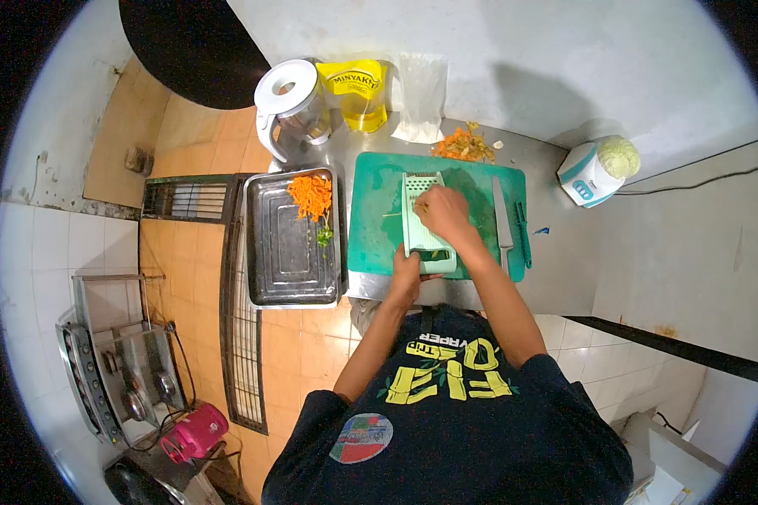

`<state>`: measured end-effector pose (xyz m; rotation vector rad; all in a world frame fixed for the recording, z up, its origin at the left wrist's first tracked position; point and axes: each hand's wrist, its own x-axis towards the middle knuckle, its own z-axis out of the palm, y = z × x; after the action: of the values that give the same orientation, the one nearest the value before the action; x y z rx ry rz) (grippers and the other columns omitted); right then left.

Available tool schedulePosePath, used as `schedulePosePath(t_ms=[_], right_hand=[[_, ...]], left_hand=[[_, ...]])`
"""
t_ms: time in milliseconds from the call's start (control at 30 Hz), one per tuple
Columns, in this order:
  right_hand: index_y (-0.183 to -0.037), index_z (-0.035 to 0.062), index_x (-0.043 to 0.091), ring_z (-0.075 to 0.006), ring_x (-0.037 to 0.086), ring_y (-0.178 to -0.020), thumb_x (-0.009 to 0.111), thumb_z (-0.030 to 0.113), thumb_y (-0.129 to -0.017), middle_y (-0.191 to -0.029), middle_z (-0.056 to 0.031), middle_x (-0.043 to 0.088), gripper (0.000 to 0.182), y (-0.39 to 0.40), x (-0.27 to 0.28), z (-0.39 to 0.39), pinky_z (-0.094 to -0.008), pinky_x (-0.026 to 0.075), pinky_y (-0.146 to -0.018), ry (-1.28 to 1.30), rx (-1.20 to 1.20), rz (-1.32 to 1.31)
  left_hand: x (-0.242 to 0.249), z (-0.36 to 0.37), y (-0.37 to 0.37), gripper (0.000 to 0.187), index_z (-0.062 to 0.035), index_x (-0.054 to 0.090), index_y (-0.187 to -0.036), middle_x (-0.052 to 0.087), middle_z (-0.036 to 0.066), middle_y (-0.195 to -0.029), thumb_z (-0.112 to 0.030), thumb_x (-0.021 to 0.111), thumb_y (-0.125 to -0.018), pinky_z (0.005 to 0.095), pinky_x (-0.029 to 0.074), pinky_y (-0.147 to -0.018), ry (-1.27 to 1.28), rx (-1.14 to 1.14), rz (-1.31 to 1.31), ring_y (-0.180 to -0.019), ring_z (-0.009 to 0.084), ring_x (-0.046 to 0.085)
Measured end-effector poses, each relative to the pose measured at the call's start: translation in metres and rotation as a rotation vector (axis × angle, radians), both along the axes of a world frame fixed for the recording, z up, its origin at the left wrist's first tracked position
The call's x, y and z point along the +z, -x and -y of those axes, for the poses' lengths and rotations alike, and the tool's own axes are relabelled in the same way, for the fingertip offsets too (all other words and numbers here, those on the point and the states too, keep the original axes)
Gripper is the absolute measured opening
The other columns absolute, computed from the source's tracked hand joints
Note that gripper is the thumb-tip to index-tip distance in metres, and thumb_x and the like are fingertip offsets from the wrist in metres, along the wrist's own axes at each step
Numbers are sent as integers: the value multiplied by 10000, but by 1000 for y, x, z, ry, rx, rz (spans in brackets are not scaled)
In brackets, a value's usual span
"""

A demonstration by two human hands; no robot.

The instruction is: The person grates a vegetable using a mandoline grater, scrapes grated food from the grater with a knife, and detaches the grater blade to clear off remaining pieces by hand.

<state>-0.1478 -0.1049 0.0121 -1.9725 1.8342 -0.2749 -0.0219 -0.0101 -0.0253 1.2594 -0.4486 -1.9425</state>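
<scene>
A pale green grater (421,238) lies lengthwise on the green cutting board (374,189). My left hand (406,273) is wrapped around its near handle end. My right hand (442,210) is closed and pressed to the grater's upper face, below the row of holes; whatever its fingers hold is hidden beneath them. To the right on the board lie a knife (501,215), blade pointing away from me, and a slim dark green-handled tool (523,237). Left of the board, a metal tray (290,290) holds shredded carrot (310,196) and a little chopped green vegetable (323,236).
Behind the board are vegetable peelings (465,146), a clear plastic bag (422,97), a yellow pouch (358,94) and a blender jug (301,101). At the right, a cabbage (619,157) rests against a white appliance (585,178) with a cable. A wall borders the counter's back.
</scene>
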Motion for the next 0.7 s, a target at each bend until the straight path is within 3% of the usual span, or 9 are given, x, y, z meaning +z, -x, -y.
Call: schedulePosePath(t_ms=[133, 233, 433, 533, 700], right_hand=[[-874, 79, 757, -367, 673, -866, 694, 225, -831, -949, -170, 681, 164, 5, 19, -44, -477, 537, -745, 71, 17, 42], [-971, 109, 761, -349, 660, -817, 708, 249, -834, -927, -130, 670, 203, 11, 18, -64, -449, 526, -714, 93, 24, 18], [-918, 88, 749, -346, 654, -805, 721, 243, -823, -872, -129, 670, 184, 16, 4, -52, -467, 517, -697, 177, -196, 90], [-893, 82, 745, -344, 653, -807, 728, 239, -817, -852, -129, 670, 175, 18, 5, -54, -467, 516, -694, 174, -121, 40], [-894, 75, 746, -349, 652, -819, 729, 217, -820, -869, -131, 672, 161, 15, 0, -57, -461, 518, -701, 212, -184, 72]], left_hand=[[-12, 1, -1, 468, 25, 380, -1341, 572, 221, -1140, -28, 364, -876, 448, 628, -656, 23, 6, -51, -902, 349, 670], [-5, 0, 0, 471, 27, 382, -1347, 570, 220, -1130, -25, 371, -879, 447, 627, -659, 51, 12, 27, -909, 340, 661], [-11, -3, 2, 460, -14, 375, -1361, 549, 209, -1175, -33, 359, -901, 458, 634, -612, 46, 24, 33, -901, 364, 662], [-7, -4, 1, 474, 39, 359, -1364, 537, 220, -1183, -33, 385, -896, 477, 628, -667, 53, 59, 26, -946, 348, 638], [-11, -3, 0, 466, 38, 341, -1362, 558, 236, -1161, -19, 361, -900, 457, 633, -651, 37, 22, 1, -922, 363, 662]])
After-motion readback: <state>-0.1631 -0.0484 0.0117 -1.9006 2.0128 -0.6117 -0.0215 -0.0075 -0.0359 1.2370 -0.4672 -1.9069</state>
